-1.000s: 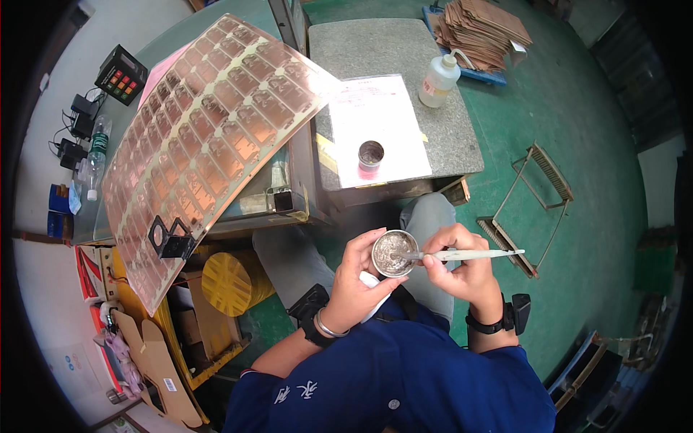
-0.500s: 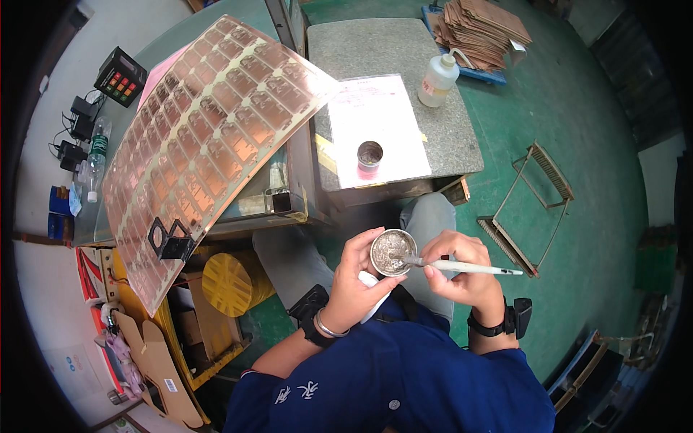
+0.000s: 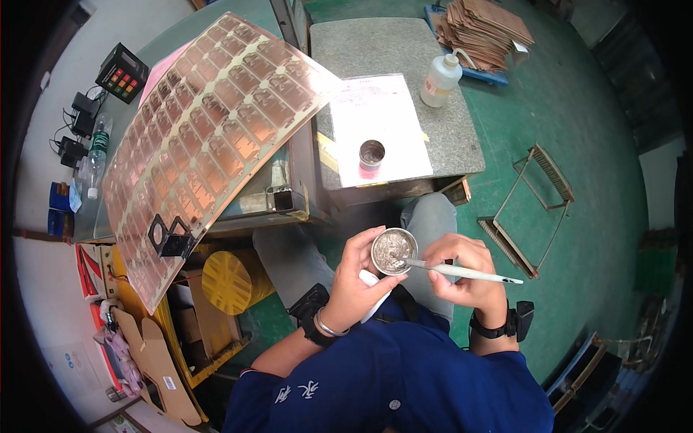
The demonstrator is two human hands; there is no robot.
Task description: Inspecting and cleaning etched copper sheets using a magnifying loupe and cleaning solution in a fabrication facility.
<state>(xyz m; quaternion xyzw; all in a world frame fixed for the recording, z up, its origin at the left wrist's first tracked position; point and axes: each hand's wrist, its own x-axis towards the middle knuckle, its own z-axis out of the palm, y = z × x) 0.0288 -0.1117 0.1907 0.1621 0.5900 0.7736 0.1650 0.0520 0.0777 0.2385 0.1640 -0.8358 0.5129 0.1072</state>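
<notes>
My left hand [image 3: 359, 280] is closed around a small round metal cup [image 3: 378, 265] with greyish, shiny residue inside. A white object [image 3: 373, 303], its kind unclear, is also tucked in that hand below the cup. Between the fingers of my right hand [image 3: 469, 270] is a slim white-handled paintbrush [image 3: 480, 274], its tip end inside the cup and its handle pointing right. Both hands are above my lap. A second small round cup [image 3: 372, 153] stands on a white printed sheet [image 3: 375, 108] on the grey stone-topped table ahead.
To the left, a large copper-patterned panel [image 3: 216, 130] lies tilted on the bench, a folding magnifier [image 3: 170, 237] at its lower corner. A wash bottle [image 3: 440, 81] stands on the grey tabletop [image 3: 361, 43]. A metal rack [image 3: 530, 209] and stacked brown boards [image 3: 484, 32] are at right.
The paintbrush has tilted slightly, its handle end dipping lower, and my right hand has shifted a little to the right. My left hand and the cup have hardly moved.
</notes>
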